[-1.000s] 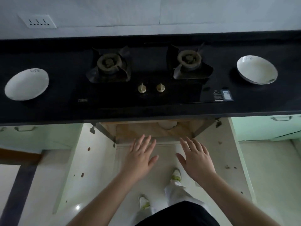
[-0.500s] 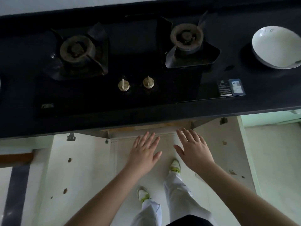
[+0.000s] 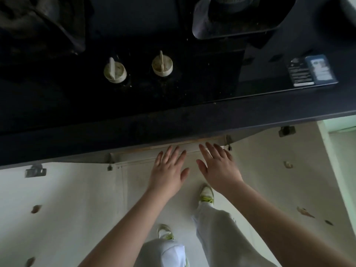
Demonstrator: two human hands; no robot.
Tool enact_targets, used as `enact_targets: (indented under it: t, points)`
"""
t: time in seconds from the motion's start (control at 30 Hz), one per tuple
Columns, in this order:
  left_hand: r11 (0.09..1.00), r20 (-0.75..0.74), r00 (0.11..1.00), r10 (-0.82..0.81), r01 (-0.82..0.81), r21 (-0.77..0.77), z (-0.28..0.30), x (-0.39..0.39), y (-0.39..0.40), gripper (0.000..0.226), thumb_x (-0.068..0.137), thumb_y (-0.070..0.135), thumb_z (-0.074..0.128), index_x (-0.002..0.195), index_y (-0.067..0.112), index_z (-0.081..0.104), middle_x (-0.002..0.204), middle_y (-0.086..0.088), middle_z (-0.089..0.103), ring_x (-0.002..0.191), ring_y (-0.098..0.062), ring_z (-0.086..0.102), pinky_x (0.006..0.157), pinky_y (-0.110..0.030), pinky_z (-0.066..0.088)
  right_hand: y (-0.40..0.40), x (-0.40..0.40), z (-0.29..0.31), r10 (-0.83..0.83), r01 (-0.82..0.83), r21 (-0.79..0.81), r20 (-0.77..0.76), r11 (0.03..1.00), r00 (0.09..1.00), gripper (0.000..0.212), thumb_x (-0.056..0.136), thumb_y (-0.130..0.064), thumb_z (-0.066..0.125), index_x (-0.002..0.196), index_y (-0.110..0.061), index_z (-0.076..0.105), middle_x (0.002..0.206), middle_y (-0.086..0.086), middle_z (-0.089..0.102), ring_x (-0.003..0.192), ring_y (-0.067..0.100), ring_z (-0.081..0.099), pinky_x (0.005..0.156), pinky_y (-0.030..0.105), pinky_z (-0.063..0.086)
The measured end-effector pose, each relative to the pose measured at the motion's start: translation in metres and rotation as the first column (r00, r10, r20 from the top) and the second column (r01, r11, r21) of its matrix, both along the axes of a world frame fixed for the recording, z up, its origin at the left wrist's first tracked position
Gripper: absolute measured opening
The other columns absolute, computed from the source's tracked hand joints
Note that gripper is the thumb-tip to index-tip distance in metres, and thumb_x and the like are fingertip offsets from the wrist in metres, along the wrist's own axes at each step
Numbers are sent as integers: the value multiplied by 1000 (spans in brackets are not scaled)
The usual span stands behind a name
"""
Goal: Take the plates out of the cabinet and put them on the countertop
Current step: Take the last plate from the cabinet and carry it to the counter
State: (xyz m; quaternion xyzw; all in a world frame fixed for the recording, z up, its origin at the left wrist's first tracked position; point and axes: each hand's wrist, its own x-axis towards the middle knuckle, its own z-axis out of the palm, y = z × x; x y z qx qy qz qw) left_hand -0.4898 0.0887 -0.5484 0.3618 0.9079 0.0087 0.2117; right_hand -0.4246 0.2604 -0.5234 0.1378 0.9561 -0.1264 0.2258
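My left hand (image 3: 168, 172) and my right hand (image 3: 219, 168) reach side by side toward the open cabinet (image 3: 169, 153) under the black countertop (image 3: 173, 120). Both hands are flat, fingers spread, holding nothing. Their fingertips are at the cabinet's front edge, just below the countertop's lip. The cabinet's inside is hidden by the countertop. No plate shows in this view.
A black gas hob with two cream knobs (image 3: 115, 71) (image 3: 162, 66) and a burner (image 3: 238, 16) fills the countertop above. The cabinet's doors (image 3: 63, 209) (image 3: 285, 180) stand open to either side. My legs and shoes (image 3: 207, 193) are below the hands.
The view has moved forward and down, so both white plates on the countertop and the cabinet's inside have left the frame. Both hands have moved forward to the cabinet's front edge.
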Motion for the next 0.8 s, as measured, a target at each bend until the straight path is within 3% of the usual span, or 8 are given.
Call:
enact_targets:
  t: [0.3,0.5,0.7,0.8]
  points:
    - [999,33,999,13,-12,-40,-111,-24,11,63,103,52,21,158,23,9,167,1,6,153,-20,-4,121,-42,-3,13,-8,-106,11,-9,117,-16,993,1000,61,100,-50,19,154,-21,23,159,7,28,146,26,24,116,41,20]
    - [999,-33,998,49,-49,-7,-186,-42,19,62,103,52,24,158,24,15,167,2,12,152,-19,3,121,-41,2,37,-34,-189,10,-10,93,9,996,1000,59,101,-52,25,155,-28,19,163,-4,15,149,21,12,118,41,10]
    - [993,-60,996,72,-66,95,-258,-66,29,62,103,51,28,158,25,17,167,4,11,152,-18,2,121,-41,0,67,-55,-273,55,-53,71,-18,996,998,56,102,-45,29,155,-28,17,164,-5,13,148,22,15,119,38,14]
    - [997,-67,996,57,-53,53,-295,-76,35,62,103,50,26,158,26,12,167,5,5,152,-18,-3,121,-41,-3,78,-71,-311,66,-63,62,-55,996,996,58,102,-46,28,155,-27,15,164,-4,11,149,22,14,118,38,15]
